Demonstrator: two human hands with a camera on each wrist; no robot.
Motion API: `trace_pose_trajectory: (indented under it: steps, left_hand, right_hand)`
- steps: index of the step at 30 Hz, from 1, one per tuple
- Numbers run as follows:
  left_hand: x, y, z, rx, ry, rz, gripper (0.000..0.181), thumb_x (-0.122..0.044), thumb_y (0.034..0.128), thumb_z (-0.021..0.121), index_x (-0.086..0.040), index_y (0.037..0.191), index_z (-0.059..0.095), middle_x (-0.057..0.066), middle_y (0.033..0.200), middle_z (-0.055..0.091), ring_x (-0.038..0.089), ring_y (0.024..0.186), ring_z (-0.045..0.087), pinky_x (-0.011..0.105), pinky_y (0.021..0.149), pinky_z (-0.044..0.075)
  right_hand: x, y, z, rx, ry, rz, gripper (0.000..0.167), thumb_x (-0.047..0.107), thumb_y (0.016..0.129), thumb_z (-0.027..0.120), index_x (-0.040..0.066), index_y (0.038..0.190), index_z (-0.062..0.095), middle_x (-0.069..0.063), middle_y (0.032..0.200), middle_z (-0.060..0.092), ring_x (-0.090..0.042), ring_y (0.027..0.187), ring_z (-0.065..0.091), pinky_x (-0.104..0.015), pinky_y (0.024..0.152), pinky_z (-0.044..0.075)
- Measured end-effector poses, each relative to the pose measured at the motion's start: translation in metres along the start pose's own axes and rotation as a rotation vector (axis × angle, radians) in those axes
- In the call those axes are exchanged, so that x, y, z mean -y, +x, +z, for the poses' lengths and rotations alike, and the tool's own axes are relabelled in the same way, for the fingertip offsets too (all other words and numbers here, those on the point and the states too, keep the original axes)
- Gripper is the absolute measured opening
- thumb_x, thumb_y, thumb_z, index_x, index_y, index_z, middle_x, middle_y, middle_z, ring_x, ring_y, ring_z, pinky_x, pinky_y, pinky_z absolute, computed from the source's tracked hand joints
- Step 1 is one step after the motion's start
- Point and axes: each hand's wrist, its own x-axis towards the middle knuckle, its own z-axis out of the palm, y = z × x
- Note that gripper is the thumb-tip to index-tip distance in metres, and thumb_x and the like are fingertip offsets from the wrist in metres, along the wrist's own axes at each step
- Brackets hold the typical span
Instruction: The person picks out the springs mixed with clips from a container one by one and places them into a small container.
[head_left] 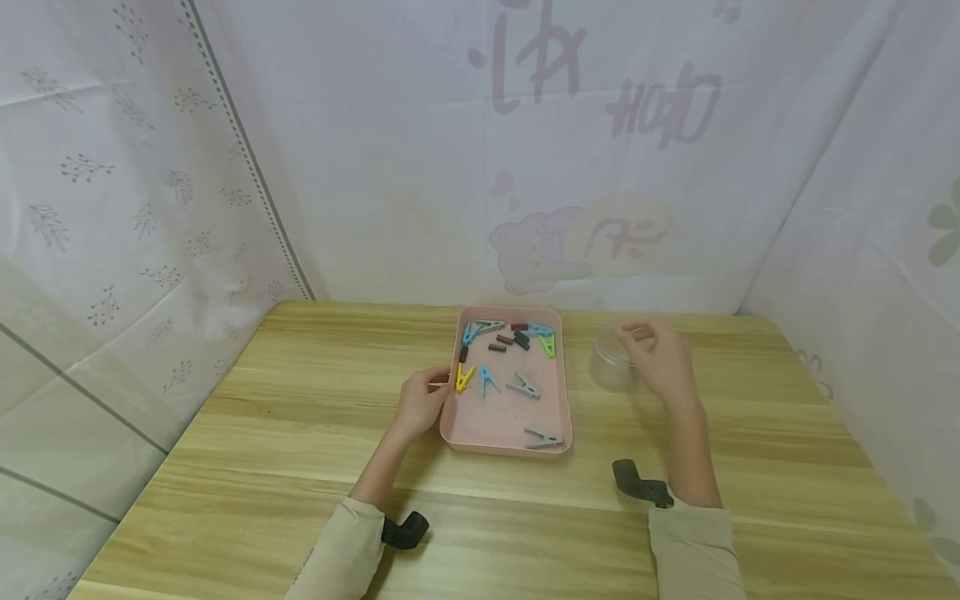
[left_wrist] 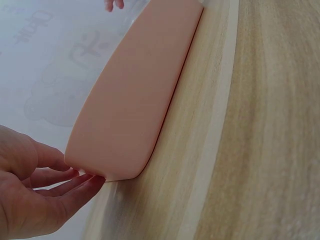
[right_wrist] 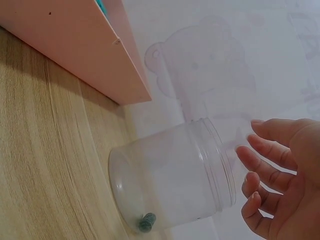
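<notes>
Left hand (head_left: 422, 406) grips tray (head_left: 487, 423); right hand (head_left: 660, 364) hangs loose above jar (right_wrist: 167, 175); backdrop lettering (head_left: 543, 52) illegible.

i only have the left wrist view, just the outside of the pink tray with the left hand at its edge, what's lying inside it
Observer: Several coloured clips and small dark pieces are scattered across the floor of the pink tray.
Operator: ok and what's standing past it, on the side away from the hand i see
Observer: A clear jar stands there on the table, with the right hand close to its rim.
</notes>
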Motion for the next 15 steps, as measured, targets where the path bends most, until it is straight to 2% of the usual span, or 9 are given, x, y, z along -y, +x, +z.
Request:
trace_pose_trajectory:
  steps: [4, 8, 11, 15]
  left_hand:
    - [-0.0005, 0.0004, 0.0010, -0.001, -0.007, -0.004, 0.035, 0.003, 0.1017, 0.058, 0.013, 0.135, 0.064, 0.031, 0.127, 0.069, 0.046, 0.116, 0.070, 0.049, 0.096, 0.062]
    - [-0.0012, 0.0007, 0.0013, 0.001, -0.014, -0.008, 0.035, 0.003, 0.1016, 0.058, 0.013, 0.135, 0.063, 0.031, 0.127, 0.069, 0.046, 0.116, 0.070, 0.049, 0.096, 0.062]
    - [-0.0011, 0.0007, 0.0009, 0.001, -0.016, -0.014, 0.036, 0.003, 0.1016, 0.058, 0.013, 0.135, 0.063, 0.031, 0.127, 0.069, 0.046, 0.116, 0.070, 0.048, 0.095, 0.062]
    - [-0.0010, 0.0004, 0.0002, 0.000, -0.010, -0.017, 0.035, 0.002, 0.1017, 0.058, 0.012, 0.135, 0.064, 0.031, 0.126, 0.069, 0.046, 0.115, 0.070, 0.048, 0.093, 0.063]
  right_hand:
    - [0.0006, 0.0007, -0.0003, -0.004, 0.006, 0.001, 0.037, 0.029, 0.108, 0.061, -0.004, 0.126, 0.065, -0.032, 0.121, 0.068, -0.019, 0.076, 0.061, -0.025, 0.062, 0.051]
    - [0.0028, 0.0003, -0.0001, -0.010, 0.019, 0.000, 0.037, 0.028, 0.108, 0.061, -0.004, 0.126, 0.065, -0.032, 0.121, 0.068, -0.016, 0.074, 0.060, -0.024, 0.059, 0.051]
    - [0.0046, 0.0004, 0.0011, -0.011, 0.030, -0.003, 0.035, 0.025, 0.107, 0.062, -0.004, 0.126, 0.065, -0.032, 0.121, 0.068, -0.017, 0.073, 0.060, -0.024, 0.058, 0.051]
    - [0.0070, 0.0004, 0.0038, 0.002, 0.039, 0.007, 0.035, 0.025, 0.108, 0.061, -0.004, 0.128, 0.065, -0.032, 0.123, 0.067, -0.025, 0.082, 0.064, -0.026, 0.066, 0.052]
